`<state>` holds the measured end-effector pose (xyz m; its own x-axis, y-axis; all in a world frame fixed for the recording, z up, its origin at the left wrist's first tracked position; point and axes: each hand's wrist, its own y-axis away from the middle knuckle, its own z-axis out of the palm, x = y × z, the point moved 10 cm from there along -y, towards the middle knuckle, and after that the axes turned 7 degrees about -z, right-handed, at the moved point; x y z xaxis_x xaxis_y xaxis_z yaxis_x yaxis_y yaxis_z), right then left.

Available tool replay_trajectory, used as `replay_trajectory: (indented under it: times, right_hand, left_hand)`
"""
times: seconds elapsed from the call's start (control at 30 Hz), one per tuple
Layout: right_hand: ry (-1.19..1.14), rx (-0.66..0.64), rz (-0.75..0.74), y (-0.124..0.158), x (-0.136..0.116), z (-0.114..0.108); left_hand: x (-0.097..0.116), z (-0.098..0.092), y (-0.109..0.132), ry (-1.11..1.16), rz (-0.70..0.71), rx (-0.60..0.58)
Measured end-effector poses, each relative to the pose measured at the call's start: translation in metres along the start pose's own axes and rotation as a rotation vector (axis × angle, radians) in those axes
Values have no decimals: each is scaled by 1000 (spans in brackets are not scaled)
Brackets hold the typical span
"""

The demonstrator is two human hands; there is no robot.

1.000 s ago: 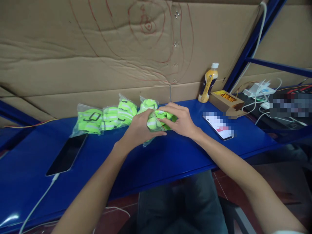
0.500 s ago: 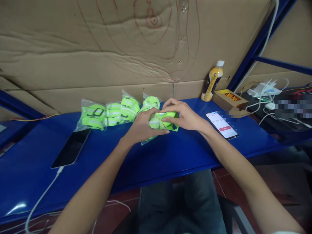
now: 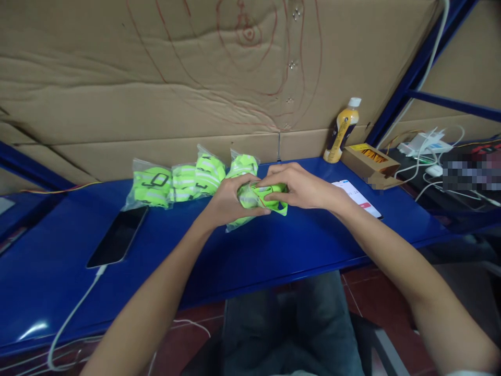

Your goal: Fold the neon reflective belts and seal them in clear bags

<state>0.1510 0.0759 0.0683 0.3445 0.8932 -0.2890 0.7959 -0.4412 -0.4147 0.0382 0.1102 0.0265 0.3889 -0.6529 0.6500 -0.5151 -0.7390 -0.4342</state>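
My left hand is wrapped round a rolled neon-green reflective band, which seems to sit partly in a clear plastic bag. My right hand pinches the band's loose end, where a loop of green fabric sticks out to the right. Both hands are just above the table, close together. Behind them stands another bagged green roll. To the left, more green rolls in clear bags lean in a row, among them one with a dark outlined shape. The fingertips are partly hidden by the fabric.
A dark phone with a white cable lies left on the blue table. At the right are a lit phone, partly behind my right wrist, a yellow bottle and an open cardboard box. A cardboard wall rises behind.
My right hand has shifted slightly right and now covers part of the lit phone. The fabric's loose end has been folded into a different shape. My left hand keeps its hold.
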Motion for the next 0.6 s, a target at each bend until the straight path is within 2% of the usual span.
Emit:
replay_trajectory:
  times: [0.07,0.2,0.3,0.43,0.5,0.6]
  right_hand:
    - [13,4,22,-3,4,0]
    - [-42,155,158,-3,28,-13]
    - [-61,213,217,-4,38,-22]
    - [-112,171,201,-19,28,-36]
    - [-126,105,218,-29,23,-42]
    - [-68,-67,247,-46,18,-43]
  left_hand:
    - [4,3,2,-84,20,40]
    - [19,-1,8,-269,68,262]
    - [28,-3,10,-268,90,289]
    - [45,-17,10,-177,188,291]
    - [46,-28,11,-130,168,370]
    - [36,-36,15,-37,84,506]
